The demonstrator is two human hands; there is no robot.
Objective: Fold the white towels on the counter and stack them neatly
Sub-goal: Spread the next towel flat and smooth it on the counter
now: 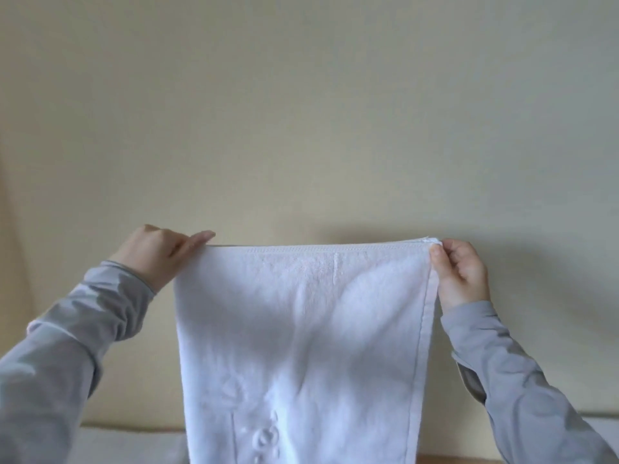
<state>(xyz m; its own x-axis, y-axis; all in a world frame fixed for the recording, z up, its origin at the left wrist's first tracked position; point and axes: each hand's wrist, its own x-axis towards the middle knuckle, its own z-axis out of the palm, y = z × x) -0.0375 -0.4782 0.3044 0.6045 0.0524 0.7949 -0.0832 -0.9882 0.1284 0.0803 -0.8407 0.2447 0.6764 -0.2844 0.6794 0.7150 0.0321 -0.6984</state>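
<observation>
Cream wall [301, 112], plain and evenly lit, fills the upper and middle field; soft shadows fall on it behind both arms.

White towel [301, 329]: held up in the air in front of the wall, hanging vertically, and stretched flat between the two hands. The top hem runs nearly level from hand to hand. The lower end passes out of frame at the bottom edge. The side hem is visible down the right edge. A raised, embossed pattern [266, 437] shows low on the cloth; its shape is too blurred to read.

Left hand [157, 252]: fingers curled and thumb laid along the top hem, gripping the towel's upper left corner.

Right hand [460, 272]: thumb and curled fingers pinching the upper right corner, with a small tuft of hem showing above the fingertips.

Both arms are raised, in grey long sleeves [67, 346].

Surface [469, 459]: only a narrow brown strip shows at the bottom right, behind the towel. A pale, blurred mass [134, 443] lies at the lower left; I cannot tell what it is.
</observation>
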